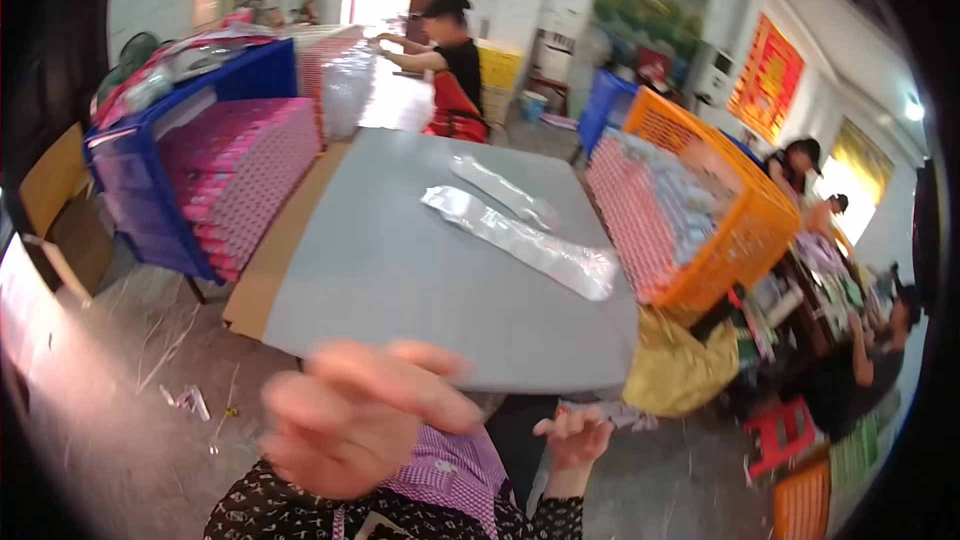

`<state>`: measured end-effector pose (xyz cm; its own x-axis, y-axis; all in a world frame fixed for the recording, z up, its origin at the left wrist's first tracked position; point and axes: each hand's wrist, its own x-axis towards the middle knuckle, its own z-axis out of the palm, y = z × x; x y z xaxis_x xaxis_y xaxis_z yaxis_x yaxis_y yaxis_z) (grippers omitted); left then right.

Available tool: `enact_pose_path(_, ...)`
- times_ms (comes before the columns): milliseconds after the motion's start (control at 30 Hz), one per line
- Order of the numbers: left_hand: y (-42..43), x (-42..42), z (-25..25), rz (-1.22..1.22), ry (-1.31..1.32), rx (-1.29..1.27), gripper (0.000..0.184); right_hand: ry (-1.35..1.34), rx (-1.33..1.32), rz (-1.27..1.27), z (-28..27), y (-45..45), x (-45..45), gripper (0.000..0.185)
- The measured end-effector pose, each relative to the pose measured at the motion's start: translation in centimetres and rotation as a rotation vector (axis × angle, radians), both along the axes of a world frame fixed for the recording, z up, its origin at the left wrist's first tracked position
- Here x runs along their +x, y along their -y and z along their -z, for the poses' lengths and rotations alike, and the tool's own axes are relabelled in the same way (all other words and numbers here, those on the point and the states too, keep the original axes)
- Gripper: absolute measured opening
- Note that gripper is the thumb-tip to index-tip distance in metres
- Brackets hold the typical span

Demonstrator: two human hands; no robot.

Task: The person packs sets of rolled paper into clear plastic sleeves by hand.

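Observation:
My left hand (370,420) is raised close to the camera, blurred by motion. Its fingers look loosely bent and apart, and nothing shows in them. Lower right, beyond the front edge of the grey table (380,300), is my right hand (578,435), with bent, separated fingers and nothing visible in its grasp. Two long, shiny packs in clear plastic lie on the tabletop, apart from both hands: a larger pack (525,245) and a narrower pack (500,190) behind it. A purple patterned cloth (450,470) covers my lap.
At left, a blue crate (215,260) on its side holds stacked pink packs (255,175). An orange crate (745,200) with similar packs stands at right, above a yellow bag (680,365). A person (455,65) works at the far side; others are at right near a red stool (780,435).

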<state>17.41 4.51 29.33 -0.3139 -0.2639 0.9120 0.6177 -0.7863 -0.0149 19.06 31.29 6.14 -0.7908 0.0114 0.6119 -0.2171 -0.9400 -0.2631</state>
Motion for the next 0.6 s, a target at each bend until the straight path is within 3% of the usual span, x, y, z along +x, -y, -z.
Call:
enact_pose_path(100,-0.9,0.0,1.6,-0.008,-0.010,-0.129,0.050,0.078,0.243,-0.046,1.4,2.2,-2.0,0.039)
enact_pose_path(200,-0.8,0.0,1.5,0.024,0.017,-0.246,0.050,0.209,0.173,-0.195,4.8,4.2,-2.6,0.038)
enact_pose_path(267,-0.3,-0.4,1.1,0.020,-0.087,-0.315,0.049,0.433,0.224,-0.113,7.8,4.7,-2.8,0.040)
enact_pose_path(333,-0.8,-0.6,0.9,0.005,-0.091,-0.267,0.049,0.442,0.321,-0.166,6.2,6.6,-2.7,0.039)
enact_pose_path(400,-0.9,-1.0,0.3,0.083,-0.171,-0.112,0.044,0.767,0.492,-0.047,2.5,9.2,-1.4,0.036)
enact_pose_path(467,-0.8,-1.4,0.3,0.088,-0.219,-0.039,0.043,0.861,0.530,-0.087,0.6,11.2,-1.8,0.028)
enact_pose_path(500,-0.8,-0.9,0.2,0.051,-0.146,-0.041,0.049,0.832,0.649,-0.146,0.7,11.7,-2.1,0.025)
enact_pose_path(567,-0.8,0.5,0.1,0.007,-0.030,-0.049,0.059,0.857,0.639,-0.395,0.5,12.1,-2.7,0.023)
enact_pose_path(600,-0.9,1.2,0.0,-0.006,0.013,-0.053,0.063,0.875,0.633,-0.403,0.8,12.2,-2.0,0.023)
